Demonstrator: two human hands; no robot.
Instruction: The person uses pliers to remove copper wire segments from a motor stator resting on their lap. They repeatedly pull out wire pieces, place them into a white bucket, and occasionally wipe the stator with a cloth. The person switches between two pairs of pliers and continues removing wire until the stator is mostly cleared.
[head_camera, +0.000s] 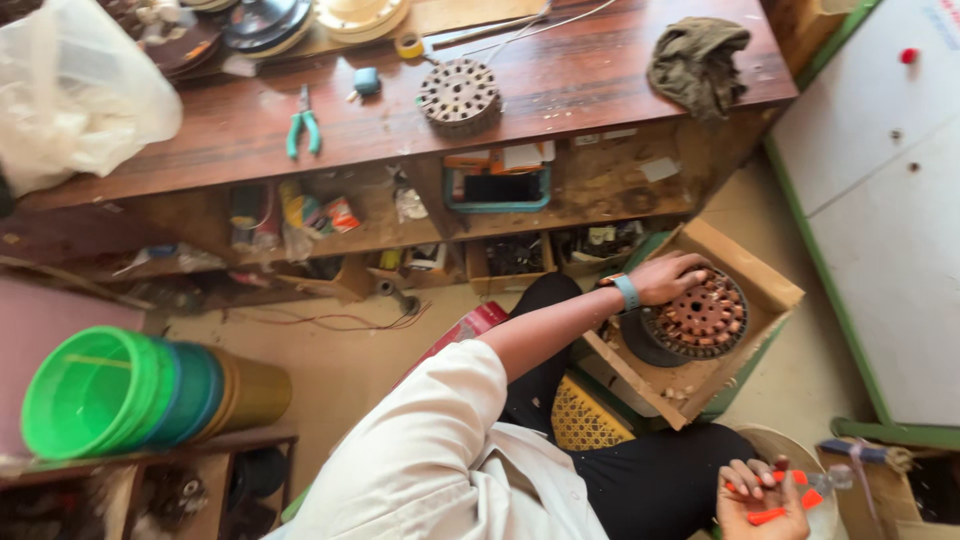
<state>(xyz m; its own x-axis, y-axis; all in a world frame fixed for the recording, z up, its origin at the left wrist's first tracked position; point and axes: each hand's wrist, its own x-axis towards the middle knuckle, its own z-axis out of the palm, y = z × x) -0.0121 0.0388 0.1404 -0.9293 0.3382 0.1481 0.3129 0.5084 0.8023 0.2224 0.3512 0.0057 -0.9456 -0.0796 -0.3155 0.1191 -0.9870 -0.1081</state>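
Copper-wound stator (697, 318): round, ringed with reddish coils, dark metal core showing between them. It lies flat in a shallow open wooden box (770, 290), raw pale boards, chips and dust on the floor of it. The box sits low, by your knee, tilted over a yellow lattice crate (583, 425).

Your left hand (668, 277) rests on the stator's top edge, fingers spread and curled over the coils; grip loose, more a steadying touch than a clamp. A light blue wristband (627, 292) sits on that wrist. Press on the core rim, not on the wire: the windings look fine and easily nicked. Keep the piece flat against the box bottom so it cannot rock.

Your right hand (762, 498), at the bottom edge of view, is closed around an orange-handled tool (785, 505); the working end is hidden, so you cannot tell what kind it is.

Further out: a second stator (459, 96), grey and bare of copper, sits on the dark, worn wooden desk (600, 75), with teal-handled pliers (303, 125), a crumpled olive rag (698, 60) and a roll of tape (408, 45). Cluttered shelves below. Stacked green plastic buckets (105, 392) lie on their side at left.
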